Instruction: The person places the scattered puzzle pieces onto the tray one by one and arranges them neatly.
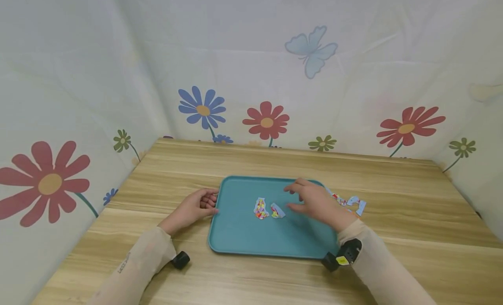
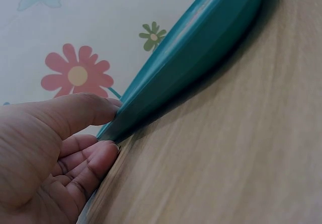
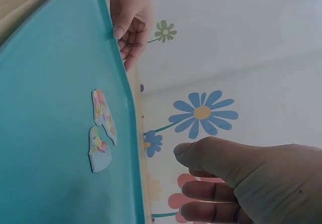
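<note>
A teal tray (image 1: 243,235) lies on the wooden table, and on it are two irregular puzzle pieces (image 1: 261,209) (image 3: 101,153) printed in light blue, red and yellow. They lie side by side, a narrow gap between them in the head view. At the tray's left edge my left hand (image 1: 196,206) holds the rim, thumb (image 2: 95,109) against it and the other fingers bent beside it. Over the right part of the tray hovers my right hand (image 1: 314,202), thumb and fingers apart with nothing between them.
Several more puzzle pieces (image 1: 355,202) lie on the table (image 1: 412,209) just right of the tray, partly hidden behind the right hand and wrist. A white cloth with printed flowers (image 1: 266,122) hangs behind the table's far edge.
</note>
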A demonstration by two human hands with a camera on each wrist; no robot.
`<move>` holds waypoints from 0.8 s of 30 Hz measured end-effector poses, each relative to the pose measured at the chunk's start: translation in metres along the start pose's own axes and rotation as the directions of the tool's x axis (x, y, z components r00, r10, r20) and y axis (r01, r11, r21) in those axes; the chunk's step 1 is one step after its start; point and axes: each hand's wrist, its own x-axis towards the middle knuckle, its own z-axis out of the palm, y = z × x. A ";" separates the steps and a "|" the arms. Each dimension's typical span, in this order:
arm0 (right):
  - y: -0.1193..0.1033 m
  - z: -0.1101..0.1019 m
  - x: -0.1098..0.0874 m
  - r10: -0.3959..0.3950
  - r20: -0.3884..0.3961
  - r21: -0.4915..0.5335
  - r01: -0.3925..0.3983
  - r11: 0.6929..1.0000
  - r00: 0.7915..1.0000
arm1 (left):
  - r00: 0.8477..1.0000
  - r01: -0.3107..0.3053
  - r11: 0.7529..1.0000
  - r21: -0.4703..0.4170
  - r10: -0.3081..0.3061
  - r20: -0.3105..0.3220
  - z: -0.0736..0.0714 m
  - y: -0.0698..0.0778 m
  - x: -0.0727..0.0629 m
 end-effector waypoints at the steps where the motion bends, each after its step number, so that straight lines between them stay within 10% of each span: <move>1: 0.001 -0.001 -0.001 -0.001 -0.009 0.003 0.001 1.000 1.000 | 1.000 -0.002 1.000 0.002 0.002 0.002 0.000 0.000 0.000; 24: 0.032 -0.025 -0.040 0.076 -0.112 0.045 -0.071 0.996 0.991 | 1.000 -0.025 1.000 0.002 0.025 0.013 0.000 0.002 -0.001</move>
